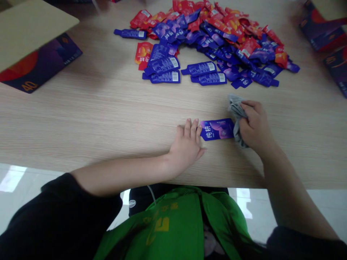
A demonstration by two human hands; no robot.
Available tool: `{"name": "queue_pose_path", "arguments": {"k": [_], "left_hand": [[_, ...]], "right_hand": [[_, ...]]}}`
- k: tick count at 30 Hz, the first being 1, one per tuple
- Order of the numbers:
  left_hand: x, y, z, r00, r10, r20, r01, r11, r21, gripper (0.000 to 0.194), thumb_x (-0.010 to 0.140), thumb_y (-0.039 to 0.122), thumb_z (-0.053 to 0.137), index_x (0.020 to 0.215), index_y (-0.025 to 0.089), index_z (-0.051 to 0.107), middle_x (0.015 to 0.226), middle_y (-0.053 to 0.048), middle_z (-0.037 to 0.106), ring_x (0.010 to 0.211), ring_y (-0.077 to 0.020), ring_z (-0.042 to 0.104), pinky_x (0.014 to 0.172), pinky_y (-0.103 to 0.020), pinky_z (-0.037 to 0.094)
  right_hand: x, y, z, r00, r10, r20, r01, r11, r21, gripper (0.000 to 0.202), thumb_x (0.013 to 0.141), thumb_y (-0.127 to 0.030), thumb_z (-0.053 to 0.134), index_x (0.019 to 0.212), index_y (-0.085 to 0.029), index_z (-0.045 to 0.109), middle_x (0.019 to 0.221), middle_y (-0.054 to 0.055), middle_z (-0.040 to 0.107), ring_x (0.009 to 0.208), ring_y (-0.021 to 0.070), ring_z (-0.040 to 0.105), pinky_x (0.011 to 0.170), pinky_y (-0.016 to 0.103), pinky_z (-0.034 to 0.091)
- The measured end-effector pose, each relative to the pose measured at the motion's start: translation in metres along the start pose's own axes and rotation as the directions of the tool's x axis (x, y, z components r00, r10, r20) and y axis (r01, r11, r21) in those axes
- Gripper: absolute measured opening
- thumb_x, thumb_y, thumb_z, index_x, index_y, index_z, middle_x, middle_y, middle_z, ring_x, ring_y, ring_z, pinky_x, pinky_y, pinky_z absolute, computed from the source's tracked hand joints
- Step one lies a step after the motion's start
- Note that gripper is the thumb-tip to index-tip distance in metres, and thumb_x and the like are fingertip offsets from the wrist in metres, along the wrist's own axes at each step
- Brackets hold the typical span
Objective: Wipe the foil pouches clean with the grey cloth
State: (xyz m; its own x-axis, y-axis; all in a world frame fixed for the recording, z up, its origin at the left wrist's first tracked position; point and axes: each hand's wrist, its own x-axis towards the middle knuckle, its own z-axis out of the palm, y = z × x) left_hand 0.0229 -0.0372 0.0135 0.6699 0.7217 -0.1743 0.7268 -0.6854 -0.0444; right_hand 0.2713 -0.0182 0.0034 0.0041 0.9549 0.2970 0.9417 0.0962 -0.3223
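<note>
A purple sachet (218,129) with white lettering lies flat on the table in front of me. Over its narrow left end rests my left hand (186,146), palm down with the fingers stretched out, so that end is hidden. My right hand (255,124) is closed around a crumpled grey cloth (237,115). The cloth touches the sachet's right end and covers its edge.
Across the far side of the wooden table (89,119) spreads a heap of purple sachets (208,41) and red sachets (230,21). Dark printed boxes stand at the left (48,59) and at the right (322,30). The table's front edge runs close to my body.
</note>
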Motion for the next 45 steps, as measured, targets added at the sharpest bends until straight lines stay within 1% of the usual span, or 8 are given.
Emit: {"name": "queue_pose_path", "arguments": {"k": [7,10,18,22,28,36,40,45], "left_hand": [[-0.001,-0.001,0.001,0.999,0.012,-0.032,-0.012,1.0,-0.004,0.071,0.108,0.052,0.042,0.16,0.004,0.041,0.165,-0.025,0.037,0.154,-0.0435,0.035,0.112,-0.054,0.041],[-0.001,-0.002,0.001,1.0,0.016,-0.025,-0.016,1.0,-0.004,0.072,0.108,0.052,0.042,0.16,0.003,0.04,0.165,-0.026,0.037,0.155,-0.0432,0.034,0.113,-0.054,0.041],[-0.001,0.001,0.003,1.0,-0.015,-0.014,0.015,1.0,0.015,0.074,0.107,0.053,0.045,0.162,0.005,0.036,0.169,-0.023,0.029,0.155,-0.0424,0.033,0.115,-0.054,0.041],[-0.001,0.001,0.003,0.999,-0.017,-0.035,0.017,1.0,0.024,0.074,0.107,0.052,0.044,0.162,0.003,0.036,0.168,-0.025,0.028,0.155,-0.0438,0.034,0.115,-0.057,0.041],[-0.001,-0.003,0.0,0.999,0.024,-0.021,-0.024,0.999,0.023,0.072,0.107,0.051,0.044,0.158,-0.001,0.041,0.162,-0.027,0.043,0.152,-0.0445,0.038,0.112,-0.057,0.043],[0.0,-0.003,0.002,1.0,-0.001,0.024,0.0,1.0,0.011,0.077,0.107,0.053,0.045,0.162,0.001,0.034,0.169,-0.026,0.027,0.155,-0.0443,0.033,0.113,-0.057,0.042],[0.006,-0.009,-0.006,0.999,0.021,-0.041,-0.024,0.997,-0.069,0.077,0.105,0.057,0.047,0.154,-0.002,0.046,0.161,-0.028,0.044,0.146,-0.0424,0.045,0.11,-0.052,0.044],[0.03,-0.025,-0.011,0.991,-0.046,-0.123,0.019,0.977,-0.213,0.063,0.096,0.058,0.065,0.136,0.008,0.06,0.137,-0.02,0.062,0.125,-0.0352,0.057,0.1,-0.045,0.049]], "right_hand": [[0.0,-0.089,0.024,0.966,-0.174,0.191,0.182,0.983,-0.024,0.051,0.091,-0.015,0.042,0.138,-0.02,0.062,0.155,0.013,0.052,0.128,0.0338,0.053,0.106,0.054,0.044],[-0.006,-0.086,0.028,0.966,-0.127,0.223,0.154,0.982,-0.109,0.051,0.091,-0.017,0.045,0.139,-0.023,0.063,0.155,0.011,0.053,0.12,0.0363,0.055,0.101,0.057,0.045],[-0.013,-0.01,0.012,0.993,0.12,0.017,-0.117,0.985,-0.127,0.056,0.09,-0.016,0.04,0.142,-0.018,0.059,0.144,0.019,0.055,0.128,0.0368,0.055,0.104,0.06,0.046],[-0.01,-0.037,0.013,0.999,0.024,-0.024,-0.025,1.0,-0.004,0.057,0.09,-0.013,0.038,0.143,-0.019,0.057,0.145,0.018,0.054,0.134,0.0336,0.052,0.109,0.057,0.045],[-0.007,-0.095,0.025,0.959,-0.193,0.208,0.196,0.981,0.003,0.052,0.094,-0.014,0.041,0.141,-0.019,0.062,0.155,0.012,0.052,0.127,0.0324,0.053,0.107,0.051,0.043],[-0.021,-0.029,0.018,0.993,0.041,0.114,-0.023,0.987,-0.159,0.055,0.089,-0.015,0.043,0.143,-0.014,0.057,0.151,0.02,0.052,0.122,0.0391,0.054,0.101,0.06,0.047],[-0.029,0.005,0.019,0.999,0.04,-0.01,-0.04,0.999,0.006,0.054,0.087,-0.013,0.042,0.138,-0.013,0.059,0.141,0.021,0.055,0.132,0.036,0.053,0.11,0.059,0.046],[-0.029,0.005,0.028,0.995,0.007,-0.103,0.008,0.989,0.146,0.052,0.084,-0.012,0.044,0.132,-0.017,0.063,0.139,0.018,0.054,0.134,0.0329,0.053,0.115,0.058,0.045]]}}
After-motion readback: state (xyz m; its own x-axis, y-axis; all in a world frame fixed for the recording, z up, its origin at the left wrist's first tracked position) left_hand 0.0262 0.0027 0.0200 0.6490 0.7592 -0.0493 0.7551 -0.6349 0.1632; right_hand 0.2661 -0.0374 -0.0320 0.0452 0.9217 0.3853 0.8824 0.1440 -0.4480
